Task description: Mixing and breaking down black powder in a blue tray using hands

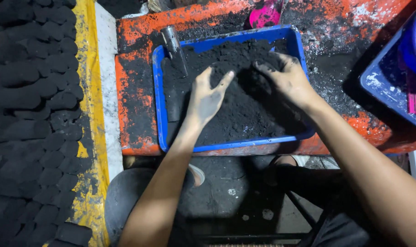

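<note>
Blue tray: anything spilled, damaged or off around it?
Yes. Black powder has spilled beyond the blue tray onto the orange table, thickest right of the tray, and the table's paint is chipped. Both hands, left hand and right hand, press into the powder, open. A metal tool lies tilted across the tray rim.

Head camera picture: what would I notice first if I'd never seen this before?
Probably the blue tray in the middle, heaped with black powder, on an orange table. The left hand and right hand, both sooty, press into the powder. At far left lie rows of black lumps.
</note>
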